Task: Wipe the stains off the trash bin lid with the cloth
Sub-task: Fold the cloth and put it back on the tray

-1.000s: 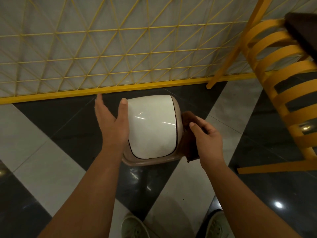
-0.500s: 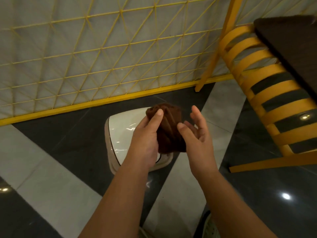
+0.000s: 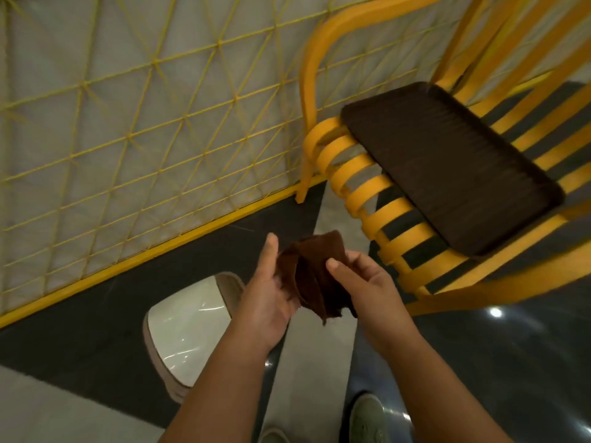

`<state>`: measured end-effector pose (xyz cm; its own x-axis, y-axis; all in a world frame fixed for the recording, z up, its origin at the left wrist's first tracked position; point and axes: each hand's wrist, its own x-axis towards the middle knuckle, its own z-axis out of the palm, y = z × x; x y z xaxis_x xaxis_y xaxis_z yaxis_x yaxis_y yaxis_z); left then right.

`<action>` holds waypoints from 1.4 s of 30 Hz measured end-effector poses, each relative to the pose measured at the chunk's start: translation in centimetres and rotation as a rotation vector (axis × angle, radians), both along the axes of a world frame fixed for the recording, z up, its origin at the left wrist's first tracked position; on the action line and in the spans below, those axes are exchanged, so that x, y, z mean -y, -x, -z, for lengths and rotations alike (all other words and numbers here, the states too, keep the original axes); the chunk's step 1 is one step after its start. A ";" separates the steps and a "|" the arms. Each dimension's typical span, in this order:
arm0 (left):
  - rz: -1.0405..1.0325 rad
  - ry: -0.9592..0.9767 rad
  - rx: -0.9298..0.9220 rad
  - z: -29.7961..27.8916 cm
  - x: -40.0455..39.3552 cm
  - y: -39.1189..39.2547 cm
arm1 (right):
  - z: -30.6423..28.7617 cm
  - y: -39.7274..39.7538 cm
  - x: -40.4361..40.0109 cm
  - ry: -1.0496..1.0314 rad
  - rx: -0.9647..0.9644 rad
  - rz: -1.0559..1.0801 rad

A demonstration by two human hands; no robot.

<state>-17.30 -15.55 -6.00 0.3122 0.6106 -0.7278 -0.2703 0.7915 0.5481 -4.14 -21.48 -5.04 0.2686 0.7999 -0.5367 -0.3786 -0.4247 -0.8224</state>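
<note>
I find the brown cloth [image 3: 315, 276] held up between both hands, clear of the bin and near the yellow chair [image 3: 377, 199]. The left hand [image 3: 267, 294] has its palm and fingers cupped against the cloth's left side, thumb raised; I judge it a loose supporting hold. The right hand [image 3: 367, 282] pinches the cloth's right edge between thumb and fingers. The cloth is folded into several hanging layers, not spread flat.

The trash bin lid [image 3: 188, 321] sits below and to the left of the hands, on the bin standing on the dark floor [image 3: 80, 330]. Its white surface is well apart from the cloth; nothing touches it. I see bright glare streaks on the lid but cannot tell from this view whether stains remain.

Assessment: no wiping is under way at this instant. The cloth appears to be in the course of being arranged or refolded in the hands. Whether the lid needs another pass, I cannot determine from what shows. My shoes [image 3: 367, 417] stand just beside the bin.
</note>
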 end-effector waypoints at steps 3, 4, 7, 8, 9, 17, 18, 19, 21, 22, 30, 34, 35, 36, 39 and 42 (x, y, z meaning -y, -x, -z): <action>0.192 -0.078 -0.023 -1.9 -0.1 -1.5 | -2.7 -1.4 0.1 -0.003 0.027 -0.017; 0.227 -0.073 -0.040 -2.5 -0.1 -1.6 | -3.7 -1.9 0.1 0.004 0.029 0.012; 0.327 -0.036 -0.124 -4.0 -0.2 -1.2 | -6.5 -3.3 0.1 0.019 0.087 0.089; 0.347 -0.029 -0.144 -4.5 -0.4 -1.0 | -7.3 -3.8 0.2 0.020 0.117 0.104; 0.349 -0.022 -0.154 -5.2 -0.5 -0.9 | -8.1 -4.3 0.3 0.023 0.158 0.117; 0.329 -0.034 -0.203 -9.1 -2.2 -4.5 | -10.5 -7.2 0.0 0.117 0.789 0.135; 0.342 -0.039 -0.227 -9.4 -2.2 -5.4 | -10.4 -7.1 0.0 0.098 0.867 0.114; 0.350 -0.038 -0.226 -9.8 -2.3 -6.4 | -10.2 -6.9 0.0 0.063 0.915 0.076; 0.344 0.003 -0.120 -10.9 -2.5 -8.4 | -9.5 -6.6 -0.1 -0.005 0.920 -0.047; 0.333 0.028 -0.053 -11.4 -2.8 -9.3 | -9.2 -6.7 -0.3 -0.028 0.901 -0.118; 0.473 0.052 0.023 -11.5 -7.2 -15.2 | -8.8 -14.1 -4.3 -0.020 0.452 0.024; 0.530 -0.157 -0.322 -10.0 -9.1 -18.2 | -8.7 -19.9 -7.0 0.091 0.094 -0.012; 0.501 -0.134 -0.307 -9.4 -9.6 -18.9 | -8.5 -21.1 -7.4 0.096 0.032 -0.060; 0.478 -0.085 -0.242 -8.7 -10.0 -19.6 | -8.3 -22.0 -7.8 0.100 -0.008 -0.104; 0.421 0.002 -0.094 -6.9 -11.1 -21.8 | -6.9 -24.1 -9.0 0.094 -0.074 -0.148; 0.289 -0.034 -0.167 -5.3 -12.4 -23.9 | -4.9 -25.8 -9.7 0.134 -0.023 -0.186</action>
